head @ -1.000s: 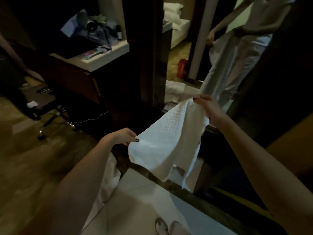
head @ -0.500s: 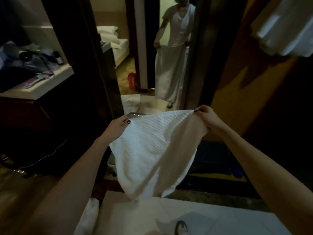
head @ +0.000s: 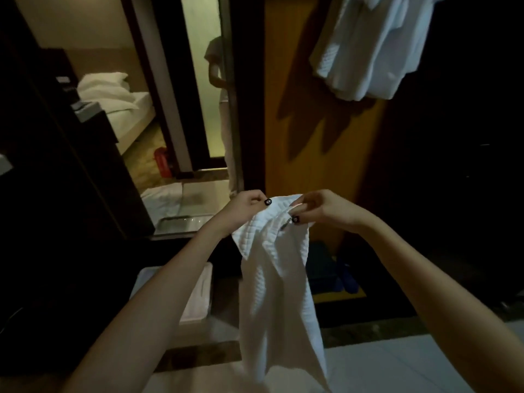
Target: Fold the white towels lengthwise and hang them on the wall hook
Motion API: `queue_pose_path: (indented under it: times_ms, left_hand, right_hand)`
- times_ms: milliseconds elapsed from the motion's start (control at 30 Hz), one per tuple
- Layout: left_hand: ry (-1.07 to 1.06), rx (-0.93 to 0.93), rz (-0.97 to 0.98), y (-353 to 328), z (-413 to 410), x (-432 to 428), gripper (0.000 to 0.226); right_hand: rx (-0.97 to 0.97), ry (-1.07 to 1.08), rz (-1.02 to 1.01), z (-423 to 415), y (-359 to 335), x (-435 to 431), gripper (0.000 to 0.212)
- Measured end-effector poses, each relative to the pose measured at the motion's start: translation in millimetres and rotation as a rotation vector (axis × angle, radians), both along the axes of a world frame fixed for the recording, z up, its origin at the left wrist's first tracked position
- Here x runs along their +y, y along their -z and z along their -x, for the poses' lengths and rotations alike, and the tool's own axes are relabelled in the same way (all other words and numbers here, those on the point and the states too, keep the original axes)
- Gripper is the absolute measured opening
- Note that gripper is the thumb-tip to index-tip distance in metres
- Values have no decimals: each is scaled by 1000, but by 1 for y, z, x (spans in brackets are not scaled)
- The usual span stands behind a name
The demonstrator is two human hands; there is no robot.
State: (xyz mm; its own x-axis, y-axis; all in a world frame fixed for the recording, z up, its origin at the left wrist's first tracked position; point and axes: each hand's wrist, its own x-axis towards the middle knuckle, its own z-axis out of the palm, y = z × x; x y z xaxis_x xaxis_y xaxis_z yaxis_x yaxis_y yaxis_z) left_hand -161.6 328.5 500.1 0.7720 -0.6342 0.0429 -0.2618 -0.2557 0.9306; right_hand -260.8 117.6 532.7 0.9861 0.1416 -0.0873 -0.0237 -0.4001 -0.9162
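Since the picture 0.5 s ago, the 2 hands have drawn together. The top edge of the towel (head: 278, 279), then stretched wide between them, is now bunched into a narrow fold. The view has swung right, so the white cloth (head: 374, 52) hanging high on the wall shows more fully.

In the head view, the left hand (head: 243, 207) pinches 1 upper corner of the towel, thumb and fingers curled on the cloth, with a dark-painted nail showing. The right hand (head: 326, 208) is just beside it, its fingers clamped on the other gathered corner. The towel hangs down from both hands in loose lengthwise folds, in mid-air above the pale tiled floor (head: 397, 364), and its lower end reaches the bottom edge of the picture. Behind the hands stands a wooden panel (head: 312, 137); the white cloth hangs against it at the upper right and casts a shadow on it. To the left, a bed (head: 133, 114) with white pillows (head: 105, 86) shows in a lit opening, with a red thing (head: 161, 163) on the floor near it. Blue slippers (head: 346, 279) lie on the floor to the right of the towel.
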Motion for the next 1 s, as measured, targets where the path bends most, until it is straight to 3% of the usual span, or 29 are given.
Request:
queue_pose_path:
  times_ms: [100, 200, 333, 600, 667, 833, 933, 1000]
  left_hand:
    - [59, -21, 34, -13, -3, -51, 19]
    - [120, -44, 79, -31, -4, -98, 18]
    - [182, -49, 92, -52, -7, -157, 15]
    - [221, -35, 125, -85, -23, -237, 5]
    - [196, -21, 123, -84, -27, -242, 14]
    - [-34, -293, -59, -71, -41, -245, 29]
    - [-110, -320, -131, -61, -40, -263, 9]
    - [-161, -375, -121, -52, -38, -280, 12]
  right_hand:
    - [-142, 54, 205, -3, -10, -30, 6]
    - [-284, 69, 271, -9, -18, -67, 16]
    - [-456, 130, 298, -20, -28, -122, 11]
    - [-485, 37, 362, -46, -48, -215, 19]
    - [-508, 96, 350, -55, -47, -232, 18]
    - [-518, 253, 268, -73, -36, -262, 28]
    - [-515, 330, 218, -86, -31, -269, 29]
    - [-511, 376, 187, -94, -30, -274, 31]
